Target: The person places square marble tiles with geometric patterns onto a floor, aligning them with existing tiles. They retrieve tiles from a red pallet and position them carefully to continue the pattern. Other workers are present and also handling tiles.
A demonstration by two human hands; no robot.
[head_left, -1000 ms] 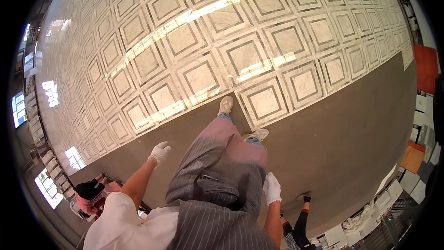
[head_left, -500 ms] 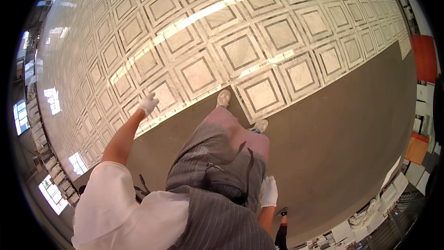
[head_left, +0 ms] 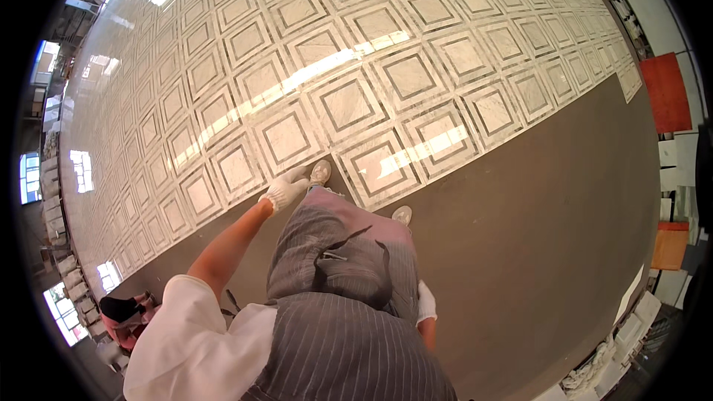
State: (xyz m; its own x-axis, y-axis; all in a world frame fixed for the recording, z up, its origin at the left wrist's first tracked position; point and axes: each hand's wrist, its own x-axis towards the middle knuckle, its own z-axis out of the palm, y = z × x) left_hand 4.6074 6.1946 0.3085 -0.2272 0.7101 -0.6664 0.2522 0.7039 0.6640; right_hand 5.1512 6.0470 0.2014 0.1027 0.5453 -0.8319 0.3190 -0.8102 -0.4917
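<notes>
Polished marble floor (head_left: pixel 334 96) fills most of the view, laid in square tiles with grey frames, glossy, with window glare streaking across it. Beside the marble runs a plain brown strip of floor (head_left: pixel 520 238), matte, no pattern. Person stands right on the line where the two meet, both shoes (head_left: pixel 321 171) at the marble's edge, in a grey striped apron (head_left: pixel 342 327) and white shirt.

Left hand (head_left: pixel 284 190) in a white knit glove swings forward over the marble edge, just beside the front shoe; fingers loosely curled, holding nothing. Right hand (head_left: pixel 425 304), also white-gloved, hangs low at the hip against the apron, on the brown-strip side; mostly hidden, so cannot tell whether its fingers are curled or spread, though nothing shows in it.

Nearest thing to the hands is the marble itself. Judging by the shine: hard, stiff, heavy, slick under a shoe, likely slippery for a cotton glove. Corners would chip if knocked. No free edge or loose tile shows here, so no place to take hold; only the border at the brown strip is exposed.

Away from the marble, along the brown strip's far side: stacked slabs and an orange-red board (head_left: pixel 667 89). Behind the person, a red object (head_left: pixel 126 319) on the floor, unclear.
</notes>
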